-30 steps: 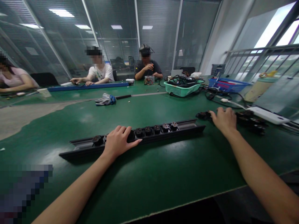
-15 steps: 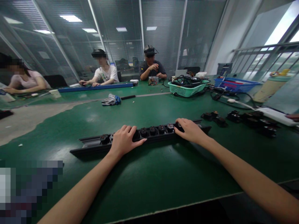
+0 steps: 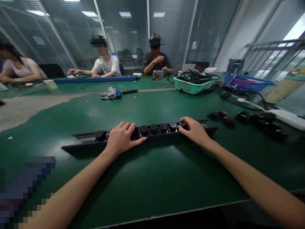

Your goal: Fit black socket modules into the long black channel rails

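Note:
A long black channel strip lies across the green table, with several black socket modules in a row inside it. Around the strip, left of its middle, my left hand is closed, thumb along the near edge and fingers over the far side. Near the right end, my right hand pinches a black socket module between thumb and fingers; it sits tilted at the strip, right of the row.
Loose black modules lie at the right, near a white power strip. Farther back are a green basket of cables, a blue basket and gloves. Three people sit across the table. A blurred object is at lower left.
The camera view has shifted a little. The module in my right hand now shows more clearly and looks tilted. My left hand keeps its hold on the strip.

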Action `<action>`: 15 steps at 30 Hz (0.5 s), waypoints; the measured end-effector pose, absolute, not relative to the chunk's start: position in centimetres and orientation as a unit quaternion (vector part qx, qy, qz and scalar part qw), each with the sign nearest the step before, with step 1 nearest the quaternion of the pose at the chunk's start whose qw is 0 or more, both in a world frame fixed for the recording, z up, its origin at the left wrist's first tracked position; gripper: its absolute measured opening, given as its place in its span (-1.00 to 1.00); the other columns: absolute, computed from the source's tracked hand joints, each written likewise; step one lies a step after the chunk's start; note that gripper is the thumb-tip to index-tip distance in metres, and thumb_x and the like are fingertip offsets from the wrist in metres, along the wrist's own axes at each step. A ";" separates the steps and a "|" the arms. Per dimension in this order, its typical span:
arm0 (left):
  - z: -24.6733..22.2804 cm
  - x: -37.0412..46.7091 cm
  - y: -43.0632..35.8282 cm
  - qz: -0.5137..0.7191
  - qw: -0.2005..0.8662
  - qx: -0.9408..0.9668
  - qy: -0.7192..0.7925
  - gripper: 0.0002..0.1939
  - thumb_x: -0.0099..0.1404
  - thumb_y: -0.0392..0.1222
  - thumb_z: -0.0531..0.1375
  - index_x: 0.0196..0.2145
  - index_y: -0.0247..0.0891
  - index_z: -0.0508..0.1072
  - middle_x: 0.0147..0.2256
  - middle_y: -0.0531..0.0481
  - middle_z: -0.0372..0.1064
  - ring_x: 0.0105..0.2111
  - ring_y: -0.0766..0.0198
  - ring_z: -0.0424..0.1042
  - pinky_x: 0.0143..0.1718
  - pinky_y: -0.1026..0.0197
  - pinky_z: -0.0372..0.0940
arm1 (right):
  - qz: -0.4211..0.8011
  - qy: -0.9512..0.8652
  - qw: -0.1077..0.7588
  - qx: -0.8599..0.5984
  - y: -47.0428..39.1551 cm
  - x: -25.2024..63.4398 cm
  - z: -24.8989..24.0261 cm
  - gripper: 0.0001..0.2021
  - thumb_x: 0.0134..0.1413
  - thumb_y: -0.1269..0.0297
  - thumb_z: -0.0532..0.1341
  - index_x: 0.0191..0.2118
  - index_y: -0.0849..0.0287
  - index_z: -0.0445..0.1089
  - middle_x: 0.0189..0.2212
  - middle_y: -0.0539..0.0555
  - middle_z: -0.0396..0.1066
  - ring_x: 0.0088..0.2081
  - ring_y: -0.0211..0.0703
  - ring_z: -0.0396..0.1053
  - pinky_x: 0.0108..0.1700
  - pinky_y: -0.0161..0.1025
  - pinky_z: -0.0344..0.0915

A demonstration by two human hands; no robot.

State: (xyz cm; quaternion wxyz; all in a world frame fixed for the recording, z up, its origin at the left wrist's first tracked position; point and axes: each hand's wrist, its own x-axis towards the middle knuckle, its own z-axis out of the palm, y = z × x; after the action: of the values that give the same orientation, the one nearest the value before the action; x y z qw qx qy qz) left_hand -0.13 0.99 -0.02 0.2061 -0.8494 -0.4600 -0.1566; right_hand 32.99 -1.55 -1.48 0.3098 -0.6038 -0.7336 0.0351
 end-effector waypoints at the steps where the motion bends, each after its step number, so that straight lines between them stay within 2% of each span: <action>1: 0.0 -0.1 1.0 -0.154 0.208 -0.849 -0.461 -0.28 0.26 0.46 -0.01 -0.07 -0.27 0.44 -0.18 -0.20 0.46 -0.15 0.01 0.39 -0.30 0.11 0.23 | 0.029 -0.728 0.307 -0.612 -1.5 32.9 -1.5 -0.76 0.16 0.11 0.15 -0.15 0.15 0.34 -0.24 0.14 0.44 -0.25 -0.04 0.37 -0.24 -0.16 0.24; 8: -0.1 -0.2 1.0 -0.150 0.211 -0.846 -0.466 -0.28 0.26 0.47 -0.02 -0.06 -0.25 0.43 -0.18 -0.19 0.47 -0.16 0.02 0.40 -0.29 0.11 0.24 | 0.032 -0.740 0.296 -0.604 -1.2 33.3 -1.4 -0.75 0.18 0.06 0.14 -0.17 0.13 0.34 -0.25 0.15 0.44 -0.29 -0.06 0.36 -0.27 -0.17 0.23; 15: 0.0 -0.1 0.9 -0.155 0.202 -0.847 -0.466 -0.29 0.26 0.46 0.00 -0.07 -0.26 0.44 -0.18 -0.19 0.46 -0.17 0.01 0.39 -0.29 0.09 0.24 | 0.030 -0.747 0.311 -0.587 -1.1 33.6 -1.6 -0.77 0.19 0.11 0.13 -0.17 0.13 0.36 -0.21 0.16 0.46 -0.21 -0.02 0.39 -0.16 -0.13 0.27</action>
State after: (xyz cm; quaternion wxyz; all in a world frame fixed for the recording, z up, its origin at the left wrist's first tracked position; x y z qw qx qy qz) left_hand -0.06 0.95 -0.01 0.2018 -0.8471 -0.4663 -0.1555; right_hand 33.61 -1.10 -1.59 0.3105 -0.5869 -0.7471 0.0303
